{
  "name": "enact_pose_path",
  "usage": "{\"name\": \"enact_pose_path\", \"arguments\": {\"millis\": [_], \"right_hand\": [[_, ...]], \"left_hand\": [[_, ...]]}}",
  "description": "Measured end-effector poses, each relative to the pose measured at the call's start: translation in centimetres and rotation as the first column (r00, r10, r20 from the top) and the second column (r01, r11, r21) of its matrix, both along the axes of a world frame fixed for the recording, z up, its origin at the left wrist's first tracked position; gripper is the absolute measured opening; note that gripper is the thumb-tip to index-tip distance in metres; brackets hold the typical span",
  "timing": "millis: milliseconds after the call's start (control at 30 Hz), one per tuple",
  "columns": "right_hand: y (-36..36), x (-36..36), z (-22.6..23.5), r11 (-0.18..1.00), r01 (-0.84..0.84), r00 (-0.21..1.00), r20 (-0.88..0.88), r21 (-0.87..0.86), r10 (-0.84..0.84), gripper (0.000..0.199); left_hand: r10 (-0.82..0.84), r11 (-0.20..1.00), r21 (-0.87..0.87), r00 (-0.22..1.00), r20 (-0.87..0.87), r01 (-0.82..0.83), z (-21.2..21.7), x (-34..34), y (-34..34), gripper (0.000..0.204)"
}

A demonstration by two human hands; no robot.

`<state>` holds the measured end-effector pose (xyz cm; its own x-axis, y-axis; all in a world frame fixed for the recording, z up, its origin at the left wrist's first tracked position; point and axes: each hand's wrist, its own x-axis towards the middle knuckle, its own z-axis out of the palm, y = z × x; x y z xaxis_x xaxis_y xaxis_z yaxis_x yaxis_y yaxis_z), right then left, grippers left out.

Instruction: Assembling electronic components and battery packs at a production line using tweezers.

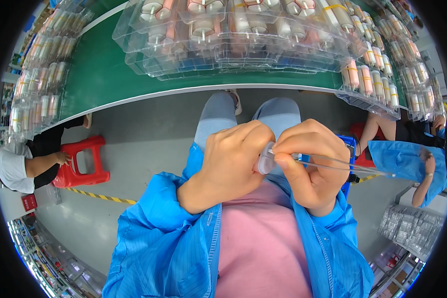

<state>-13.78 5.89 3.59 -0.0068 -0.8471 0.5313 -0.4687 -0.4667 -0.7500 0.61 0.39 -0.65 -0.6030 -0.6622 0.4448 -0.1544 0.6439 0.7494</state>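
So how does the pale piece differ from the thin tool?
The pale piece is short and rounded; the thin tool is long and slender. The pale piece looks cloudy, the thin tool shiny. The left hand holds the pale piece, the right hand the thin tool. Both are held above the lap.

The left hand [233, 161] grips a small, pale translucent cylindrical part [266, 161]; the right hand [313, 159] holds a slim, silvery, two-pronged metal tool [367, 171] beside it. Beyond, stacked clear plastic trays [233, 62] occupy a green-topped, white-edged table [97, 74].
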Motion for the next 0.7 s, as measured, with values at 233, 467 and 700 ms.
{"name": "enact_pose_path", "arguments": {"millis": [233,467,700], "right_hand": [[0.7,0.0,-1.3,0.997,0.076,0.876,0.479,-0.028,-0.053,0.014],[1.5,0.3,-2.4,0.998,-0.059,0.847,0.531,0.016,0.041,0.018],[1.6,0.6,-2.6,0.998,-0.069,0.830,0.556,0.016,0.048,0.021]], "left_hand": [[-0.060,0.969,0.222,0.974,-0.217,0.109,0.0,-0.2,-0.3,0.020],[-0.087,0.929,0.324,0.957,-0.278,0.178,-0.3,-0.1,-0.3,0.021],[-0.082,0.929,0.333,0.966,-0.244,0.163,-0.4,0.0,-0.5,0.027]]}}
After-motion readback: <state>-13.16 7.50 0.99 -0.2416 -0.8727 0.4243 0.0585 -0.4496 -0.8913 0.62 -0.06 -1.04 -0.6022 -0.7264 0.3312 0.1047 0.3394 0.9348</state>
